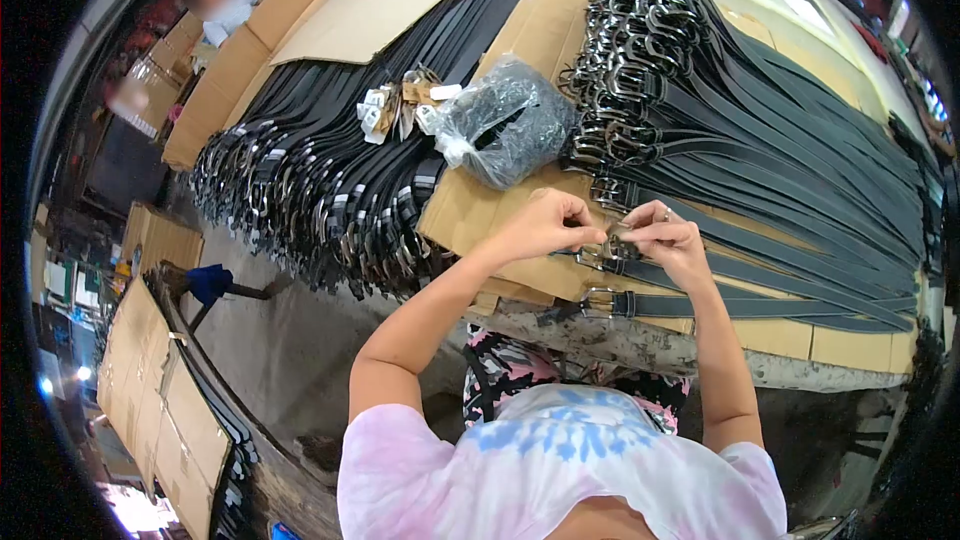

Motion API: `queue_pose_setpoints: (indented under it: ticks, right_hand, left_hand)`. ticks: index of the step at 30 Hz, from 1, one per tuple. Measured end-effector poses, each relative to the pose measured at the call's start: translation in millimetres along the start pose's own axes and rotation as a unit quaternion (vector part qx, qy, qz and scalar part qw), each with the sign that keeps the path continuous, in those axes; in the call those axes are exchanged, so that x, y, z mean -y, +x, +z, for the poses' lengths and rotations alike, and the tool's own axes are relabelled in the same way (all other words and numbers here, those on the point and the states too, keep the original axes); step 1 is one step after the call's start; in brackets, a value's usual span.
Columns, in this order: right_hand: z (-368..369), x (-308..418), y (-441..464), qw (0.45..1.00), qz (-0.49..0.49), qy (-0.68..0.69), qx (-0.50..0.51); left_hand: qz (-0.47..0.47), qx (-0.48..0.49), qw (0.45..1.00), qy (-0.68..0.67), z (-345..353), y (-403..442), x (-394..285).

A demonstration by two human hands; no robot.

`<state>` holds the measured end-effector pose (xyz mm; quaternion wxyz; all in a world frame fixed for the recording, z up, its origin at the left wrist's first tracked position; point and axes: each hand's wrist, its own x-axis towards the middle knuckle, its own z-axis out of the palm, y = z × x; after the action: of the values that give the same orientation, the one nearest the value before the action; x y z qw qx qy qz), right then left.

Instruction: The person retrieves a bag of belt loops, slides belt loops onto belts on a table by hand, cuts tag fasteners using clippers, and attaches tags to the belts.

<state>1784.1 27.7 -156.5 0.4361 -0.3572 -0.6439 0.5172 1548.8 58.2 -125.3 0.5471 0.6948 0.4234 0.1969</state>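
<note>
My left hand is pinched, thumb and forefinger meeting just above a belt buckle. Opposite it, my right hand, with a ring on one finger, pinches too, its fingertips almost touching the left ones. A small greyish bit shows between the fingertips, too small to name. Below my hands lies another dark belt with a silver frame buckle at its left end. Beyond them is a thick pile of black belts, their metal buckles heaped together at the left end.
A clear plastic bag of dark small items sits left of the buckles, beside a bunch of tags. More black belts hang over the table edge at left, under a cardboard sheet. Cardboard covers the worktable.
</note>
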Motion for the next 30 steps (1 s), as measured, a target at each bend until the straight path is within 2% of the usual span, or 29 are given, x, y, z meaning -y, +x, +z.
queue_pose_setpoints:
  ticks: [2,3,6,7,8,9,10,12,13,17,20,22,25,29,30]
  right_hand:
    - [5.9,1.2,3.8,0.994,-0.078,-0.046,0.058]
    - [10.7,-0.5,7.0,0.990,-0.093,-0.068,0.086]
    - [23.3,2.6,11.7,0.989,-0.038,-0.091,0.113]
    - [27.8,3.9,12.3,0.991,-0.052,-0.088,0.088]
    - [31.2,6.9,13.3,0.990,-0.059,-0.084,0.098]
    - [33.8,10.6,13.3,0.992,-0.046,-0.103,0.054]
    - [36.0,11.1,13.0,0.992,-0.032,-0.121,0.009]
    - [40.0,4.5,14.0,0.991,-0.054,-0.122,-0.002]
    - [41.1,6.8,14.5,0.993,-0.041,-0.108,-0.007]
    - [42.8,11.0,14.7,0.993,-0.033,-0.114,-0.009]
    - [43.1,6.4,14.6,0.993,-0.040,-0.107,-0.014]
    - [44.8,3.4,14.1,0.993,-0.046,-0.107,-0.016]
    - [47.3,0.0,13.5,0.987,-0.047,-0.151,-0.038]
    - [50.3,-0.7,16.1,0.980,-0.073,-0.179,-0.042]
    - [50.7,2.8,16.4,0.982,-0.073,-0.168,-0.055]
  left_hand:
    - [0.100,-0.059,0.979,0.168,6.5,-2.7,-1.1]
    - [0.129,-0.088,0.972,0.178,12.3,-1.9,5.0]
    - [0.176,-0.135,0.953,0.207,20.0,-4.8,13.3]
    - [0.173,-0.141,0.952,0.210,18.3,-5.4,12.3]
    - [0.142,-0.103,0.973,0.150,14.5,-8.0,10.2]
    - [0.109,-0.067,0.988,0.088,10.0,-12.5,8.0]
    - [0.103,-0.078,0.987,0.092,4.4,-16.6,5.1]
    - [0.146,-0.004,0.982,0.120,-4.3,-19.7,-0.4]
    - [0.174,-0.016,0.979,0.104,-3.3,-17.2,6.8]
    - [0.154,-0.008,0.981,0.117,-5.4,-16.9,8.2]
    - [0.184,-0.046,0.974,0.127,1.1,-18.1,8.8]
    - [0.249,-0.122,0.939,0.202,10.3,-13.1,17.3]
    - [0.267,-0.175,0.925,0.208,18.4,-10.9,23.0]
    - [0.241,-0.142,0.941,0.192,5.7,-9.1,20.7]
    - [0.186,-0.119,0.959,0.179,-0.1,-7.9,15.0]
